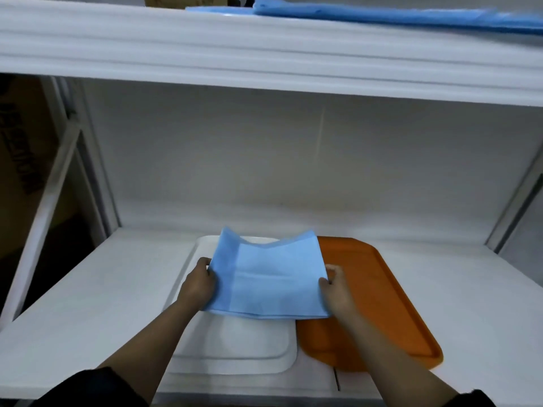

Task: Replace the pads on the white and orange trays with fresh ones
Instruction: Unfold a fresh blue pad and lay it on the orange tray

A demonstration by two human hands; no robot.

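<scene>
White shelving fills the view, its lower shelf (88,304) bearing two trays side by side. Nearest, at six o'clock, the white tray (232,348) lies bare along its near half; the orange tray (382,304) at four o'clock looks bare too. Above the white one, both hands hold a folded blue pad (270,277): the left hand (199,282) pinches its left edge, the right hand (335,284) its right. Farthest, at twelve o'clock, more blue sheets (382,13) lie on the top shelf. Seemingly the fresh pad is being laid; next it needs unfolding and spreading flat inside the rim.
</scene>
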